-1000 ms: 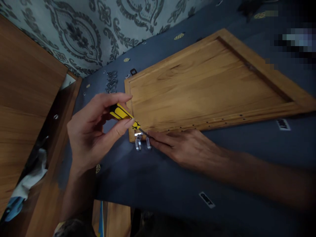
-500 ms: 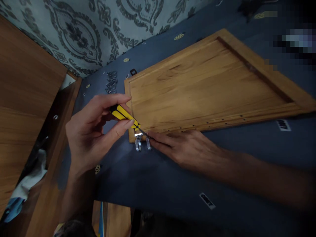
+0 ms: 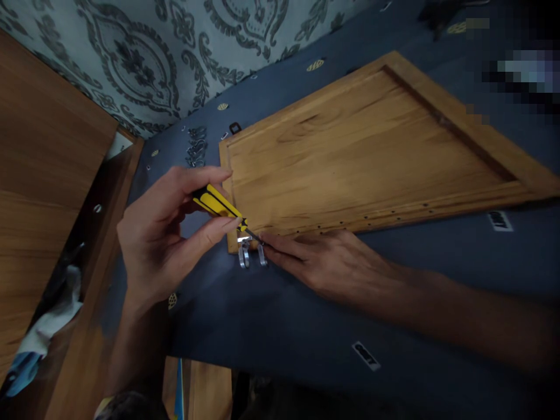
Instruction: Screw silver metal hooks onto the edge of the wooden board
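My left hand grips a yellow and black screwdriver by its handle, thumb on one side and fingers on the other. Its thin shaft slants down to the right, the tip reaching the near left corner of a framed wooden panel. At that corner sits a shiny metal double hook, its prongs hanging past the edge. My right hand rests along the panel's near edge, fingers pressed together right at the screwdriver tip; whatever they pinch there is hidden.
The panel lies on a dark blue patterned cloth. Several metal hooks lie beyond its left end, near a small black ring-like piece. Several small dark holes line the near edge. Wooden furniture stands at left, with a patterned wall behind.
The screwdriver handle has turned slightly in my left hand, its black stripes now sitting differently, and my left thumb has shifted a little along it. My right hand stays in place.
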`<state>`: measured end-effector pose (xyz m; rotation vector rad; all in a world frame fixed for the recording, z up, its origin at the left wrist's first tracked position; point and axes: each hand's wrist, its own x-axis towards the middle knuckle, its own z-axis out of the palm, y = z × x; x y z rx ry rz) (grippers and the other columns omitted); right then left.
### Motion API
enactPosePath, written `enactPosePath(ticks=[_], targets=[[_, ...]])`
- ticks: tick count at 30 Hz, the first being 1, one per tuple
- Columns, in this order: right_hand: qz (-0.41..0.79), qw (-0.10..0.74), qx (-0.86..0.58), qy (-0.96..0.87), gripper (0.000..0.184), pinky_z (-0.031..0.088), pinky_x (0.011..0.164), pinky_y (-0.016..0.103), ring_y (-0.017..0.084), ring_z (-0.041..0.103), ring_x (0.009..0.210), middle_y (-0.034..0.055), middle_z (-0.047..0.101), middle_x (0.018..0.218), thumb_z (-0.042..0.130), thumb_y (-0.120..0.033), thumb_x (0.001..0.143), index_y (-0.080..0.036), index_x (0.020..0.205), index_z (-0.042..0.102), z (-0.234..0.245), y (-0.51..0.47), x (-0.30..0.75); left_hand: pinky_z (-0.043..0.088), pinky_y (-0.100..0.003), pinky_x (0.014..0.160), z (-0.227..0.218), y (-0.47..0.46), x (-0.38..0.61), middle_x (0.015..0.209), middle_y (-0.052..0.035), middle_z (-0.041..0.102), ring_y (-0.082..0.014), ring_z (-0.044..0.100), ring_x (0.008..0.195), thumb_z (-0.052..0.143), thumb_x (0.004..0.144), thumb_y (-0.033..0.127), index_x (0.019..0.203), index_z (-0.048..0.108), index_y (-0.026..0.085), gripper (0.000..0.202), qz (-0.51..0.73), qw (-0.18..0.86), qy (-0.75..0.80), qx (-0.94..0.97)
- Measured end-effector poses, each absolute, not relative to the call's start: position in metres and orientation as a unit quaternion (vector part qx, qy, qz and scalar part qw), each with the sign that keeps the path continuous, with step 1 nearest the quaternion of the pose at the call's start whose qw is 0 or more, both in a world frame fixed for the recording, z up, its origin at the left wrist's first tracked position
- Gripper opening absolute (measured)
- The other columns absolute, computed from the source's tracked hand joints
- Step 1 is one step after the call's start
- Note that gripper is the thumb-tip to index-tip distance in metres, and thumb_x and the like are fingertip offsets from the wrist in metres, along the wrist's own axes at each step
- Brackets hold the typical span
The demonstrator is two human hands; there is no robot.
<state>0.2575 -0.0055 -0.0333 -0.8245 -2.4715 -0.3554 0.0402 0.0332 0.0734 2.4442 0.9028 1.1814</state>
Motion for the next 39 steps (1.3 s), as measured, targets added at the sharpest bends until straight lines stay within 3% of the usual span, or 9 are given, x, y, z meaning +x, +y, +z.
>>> enactPosePath(ticks=[4, 8, 13, 17, 21, 29, 35, 39], targets=[[-0.13, 0.252, -0.306, -0.909, 0.034, 0.05, 0.04, 0.032, 0.016, 0.07, 0.058, 0.0021, 0.076, 0.128, 0.059, -0.005, 0.09, -0.022, 0.116, 0.076, -0.032, -0.0056, 0.2578, 0.057, -0.032, 0.054, 0.0736, 0.0327, 0.0425, 0.093, -0.0012, 0.073, -0.0182, 0.067, 0.077, 0.084, 0.085, 0.022, 0.121, 0.078, 0.032, 0.038, 0.422, 0.119, 0.3, 0.847], [-0.113, 0.246, -0.305, -0.913, 0.033, 0.054, 0.043, 0.032, 0.016, 0.073, 0.06, 0.0036, 0.074, 0.133, 0.059, -0.009, 0.093, -0.021, 0.119, 0.075, -0.0329, -0.0053, 0.2581, 0.057, -0.033, 0.057, 0.0743, 0.0316, 0.0423, 0.098, -0.0027, 0.074, -0.0191, 0.067, 0.079, 0.083, 0.083, 0.012, 0.123, 0.078, 0.033, 0.045, 0.42, 0.146, 0.299, 0.844], [-0.113, 0.24, -0.31, -0.913, 0.033, 0.052, 0.043, 0.031, 0.017, 0.072, 0.061, 0.0049, 0.075, 0.131, 0.06, -0.008, 0.093, -0.022, 0.119, 0.075, -0.033, -0.0058, 0.2564, 0.06, -0.037, 0.059, 0.073, 0.0312, 0.0414, 0.103, -0.0024, 0.077, -0.0222, 0.069, 0.078, 0.087, 0.081, 0.021, 0.124, 0.077, 0.036, 0.047, 0.42, 0.123, 0.3, 0.848], [-0.115, 0.234, -0.311, -0.914, 0.033, 0.052, 0.04, 0.033, 0.017, 0.072, 0.058, 0.0033, 0.074, 0.133, 0.06, -0.009, 0.092, -0.022, 0.119, 0.074, -0.0325, -0.0067, 0.2565, 0.06, -0.035, 0.058, 0.0743, 0.0288, 0.0431, 0.099, -0.001, 0.075, -0.0203, 0.067, 0.079, 0.084, 0.083, 0.015, 0.123, 0.077, 0.039, 0.047, 0.413, 0.133, 0.323, 0.841], [-0.119, 0.236, -0.308, -0.914, 0.035, 0.053, 0.042, 0.032, 0.017, 0.073, 0.06, 0.0036, 0.074, 0.133, 0.058, -0.007, 0.093, -0.022, 0.12, 0.074, -0.0333, -0.0071, 0.2581, 0.063, -0.037, 0.064, 0.0751, 0.0285, 0.0434, 0.1, -0.0024, 0.074, -0.0211, 0.067, 0.082, 0.082, 0.083, 0.011, 0.122, 0.077, 0.036, 0.047, 0.412, 0.163, 0.327, 0.835], [-0.105, 0.245, -0.305, -0.914, 0.036, 0.056, 0.046, 0.034, 0.018, 0.074, 0.061, 0.0022, 0.075, 0.132, 0.052, -0.006, 0.095, -0.02, 0.12, 0.074, -0.0328, -0.0063, 0.2583, 0.067, -0.037, 0.069, 0.0743, 0.0273, 0.0443, 0.099, -0.0016, 0.073, -0.0204, 0.071, 0.085, 0.08, 0.089, 0.021, 0.124, 0.076, 0.03, 0.036, 0.417, 0.172, 0.324, 0.832], [-0.109, 0.263, -0.311, -0.907, 0.032, 0.051, 0.037, 0.035, 0.018, 0.072, 0.057, -0.002, 0.076, 0.128, 0.055, -0.009, 0.096, -0.021, 0.116, 0.076, -0.0329, -0.0062, 0.2566, 0.067, -0.033, 0.071, 0.0742, 0.0276, 0.0445, 0.099, 0.0001, 0.073, -0.0183, 0.071, 0.087, 0.079, 0.089, 0.015, 0.125, 0.075, 0.032, 0.041, 0.417, 0.161, 0.304, 0.841], [-0.109, 0.261, -0.313, -0.907, 0.031, 0.054, 0.039, 0.037, 0.018, 0.073, 0.058, -0.0017, 0.076, 0.13, 0.057, -0.01, 0.096, -0.021, 0.117, 0.075, -0.0344, -0.0064, 0.2558, 0.068, -0.033, 0.075, 0.0742, 0.0262, 0.0452, 0.102, 0.0019, 0.073, -0.0177, 0.072, 0.091, 0.074, 0.091, 0.008, 0.125, 0.075, 0.034, 0.042, 0.418, 0.173, 0.314, 0.835]])
